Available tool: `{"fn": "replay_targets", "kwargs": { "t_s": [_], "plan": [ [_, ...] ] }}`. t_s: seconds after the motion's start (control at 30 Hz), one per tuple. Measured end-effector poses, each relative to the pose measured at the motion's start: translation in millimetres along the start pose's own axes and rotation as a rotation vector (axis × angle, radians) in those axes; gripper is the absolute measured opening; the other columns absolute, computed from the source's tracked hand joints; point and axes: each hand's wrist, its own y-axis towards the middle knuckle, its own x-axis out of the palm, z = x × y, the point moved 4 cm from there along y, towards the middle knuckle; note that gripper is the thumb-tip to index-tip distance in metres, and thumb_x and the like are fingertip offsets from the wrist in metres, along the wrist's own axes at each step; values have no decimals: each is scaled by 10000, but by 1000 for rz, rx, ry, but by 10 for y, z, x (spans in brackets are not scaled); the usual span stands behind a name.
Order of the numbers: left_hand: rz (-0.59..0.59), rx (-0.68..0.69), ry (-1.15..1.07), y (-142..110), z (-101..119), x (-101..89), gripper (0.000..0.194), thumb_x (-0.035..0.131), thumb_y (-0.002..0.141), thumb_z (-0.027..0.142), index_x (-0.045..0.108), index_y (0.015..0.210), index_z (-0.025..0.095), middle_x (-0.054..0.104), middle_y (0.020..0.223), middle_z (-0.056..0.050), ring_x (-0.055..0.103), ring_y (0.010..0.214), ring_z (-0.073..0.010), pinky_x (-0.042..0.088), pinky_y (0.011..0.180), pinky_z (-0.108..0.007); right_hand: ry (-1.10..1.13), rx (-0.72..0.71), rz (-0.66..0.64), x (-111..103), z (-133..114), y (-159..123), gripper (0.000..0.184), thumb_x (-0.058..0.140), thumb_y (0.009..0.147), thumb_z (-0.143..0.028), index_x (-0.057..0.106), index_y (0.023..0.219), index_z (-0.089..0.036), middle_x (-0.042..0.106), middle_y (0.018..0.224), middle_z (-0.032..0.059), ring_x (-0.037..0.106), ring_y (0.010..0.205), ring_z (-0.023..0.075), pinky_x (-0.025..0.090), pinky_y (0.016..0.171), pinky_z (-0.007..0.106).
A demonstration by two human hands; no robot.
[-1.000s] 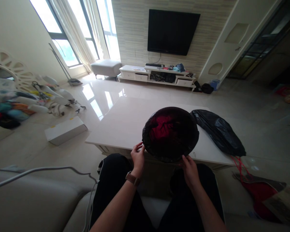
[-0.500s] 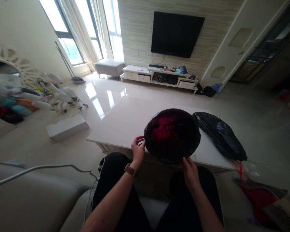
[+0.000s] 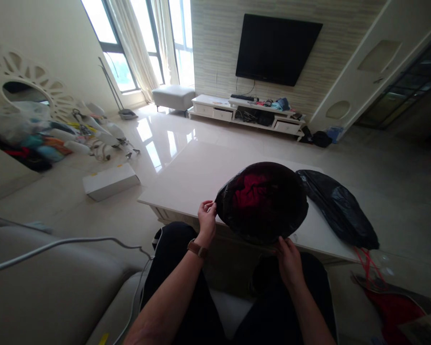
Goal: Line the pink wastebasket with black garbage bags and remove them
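Note:
A round bin lined with a black bag (image 3: 262, 201) stands at the near edge of a white low table (image 3: 197, 177), with red stuff showing inside it. My left hand (image 3: 207, 221) pinches the black liner at the bin's left rim. My right hand (image 3: 289, 258) grips the liner at the bin's near right rim, fingers curled on it. A watch with a brown strap sits on my left wrist. I sit on a sofa with my knees against the table.
A second black bag (image 3: 339, 207) lies on the table to the right of the bin. A white box (image 3: 109, 181) lies on the floor at the left, clutter beyond it. A red bag (image 3: 395, 304) lies at the lower right. A white cable (image 3: 57, 244) crosses the sofa.
The view has swung a little to the left, shifting everything rightward. My hands keep their hold on the bin's liner, the right hand slightly lower on the rim.

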Motion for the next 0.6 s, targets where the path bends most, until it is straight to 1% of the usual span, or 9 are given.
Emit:
{"fn": "replay_targets", "kwargs": {
  "t_s": [0.17,0.37,0.5,0.6],
  "plan": [
    [11,-5,-12,-6,17,13,512,948,615,368,601,952,200,673,904,9,640,753,-113,496,688,-252,9,8,3,2,-6,-13,554,978,562,-613,731,861,-216,750,908,19,674,799,180,520,596,255],
    [21,-37,-115,42,-49,-8,544,982,573,335,597,932,200,669,919,-1,659,799,-124,520,750,-269,17,18,1,7,-4,-8,558,982,556,-613,727,859,-219,740,892,10,663,798,172,510,594,245],
    [22,-51,-148,65,-72,-22,549,984,586,344,593,947,207,671,959,-9,668,861,-127,529,800,-270,17,16,-4,0,5,-6,541,980,570,-601,720,850,-219,727,874,7,651,786,168,501,589,240],
    [10,-55,-164,63,-68,-19,564,993,592,343,601,975,212,671,994,-14,666,878,-125,526,808,-263,8,13,-4,-1,5,-4,527,969,585,-596,720,854,-218,732,877,16,651,781,174,499,590,245]
  ]
}}
